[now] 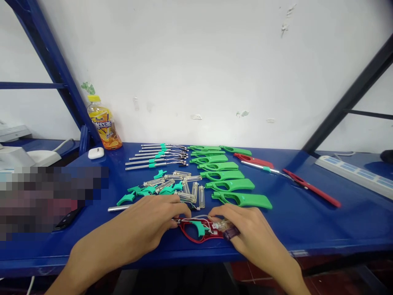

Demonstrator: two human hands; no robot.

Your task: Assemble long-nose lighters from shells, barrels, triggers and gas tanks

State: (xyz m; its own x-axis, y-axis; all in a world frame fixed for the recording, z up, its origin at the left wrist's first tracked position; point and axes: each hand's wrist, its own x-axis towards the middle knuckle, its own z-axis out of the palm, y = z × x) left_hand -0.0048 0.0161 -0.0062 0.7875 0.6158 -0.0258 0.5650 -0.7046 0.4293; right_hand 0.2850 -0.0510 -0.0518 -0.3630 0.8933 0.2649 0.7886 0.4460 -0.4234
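Near the table's front edge, an opened red lighter shell (190,238) lies between my hands. Inside it sit a teal trigger (199,228) and thin white wires. My left hand (153,223) is closed on the shell's narrow end, where a metal tube (118,208) sticks out to the left. My right hand (250,227) grips the handle end, with a transparent fuel tank (225,226) under its fingers; the fingertips partly hide it. Just beyond my hands lie loose teal triggers (125,199) and several transparent tanks (201,196).
Behind are metal tubes with wires (145,165) and a column of green lighter shells (254,200). Red shell pieces (316,190) and a wired tube (256,165) lie right, before a power strip (353,174). A drink bottle (104,127) and white case (96,153) stand left.
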